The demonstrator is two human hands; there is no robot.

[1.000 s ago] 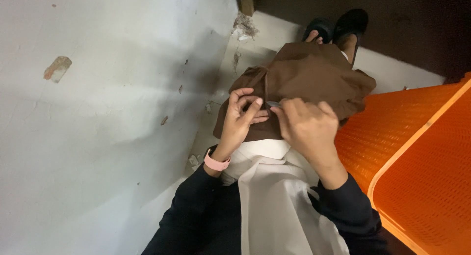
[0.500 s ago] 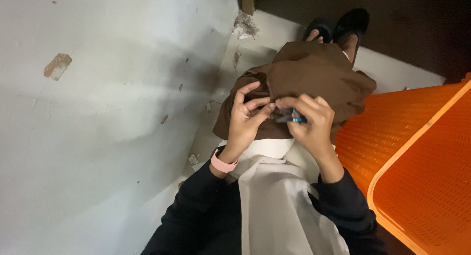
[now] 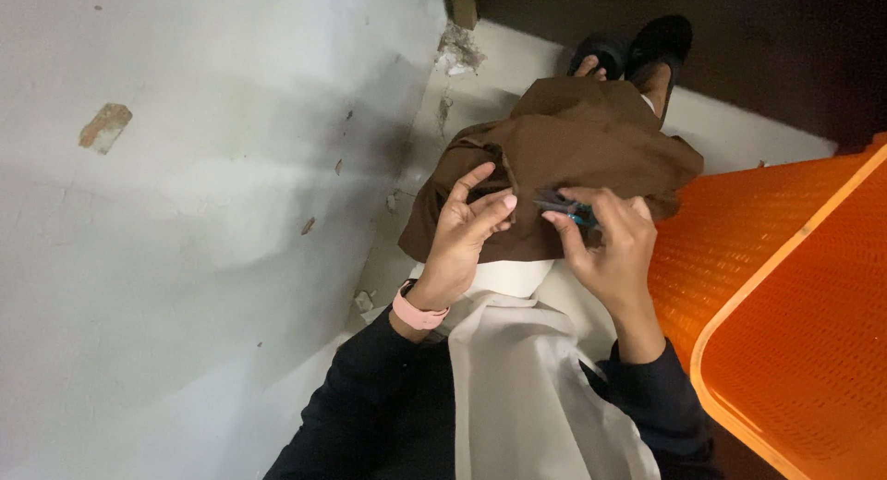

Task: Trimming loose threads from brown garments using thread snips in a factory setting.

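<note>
A brown garment (image 3: 577,147) lies bunched over my lap. My left hand (image 3: 467,230), with a pink band on the wrist, pinches the garment's near edge between thumb and fingers. My right hand (image 3: 605,249) holds a small dark tool with a teal handle (image 3: 565,207), its tip against the brown cloth just right of my left fingers. Most of the tool is hidden under my right fingers. The two hands are a few centimetres apart.
An orange perforated plastic basket (image 3: 785,295) stands close on the right. A grey-white wall (image 3: 185,240) with chipped spots fills the left. Black sandals (image 3: 637,46) on my feet rest on the pale floor beyond the garment. A white apron (image 3: 536,388) covers my front.
My hands have drawn slightly apart; the right hand has shifted right and down with the small tool, and the left hand has opened its fingers a little on the cloth edge.
</note>
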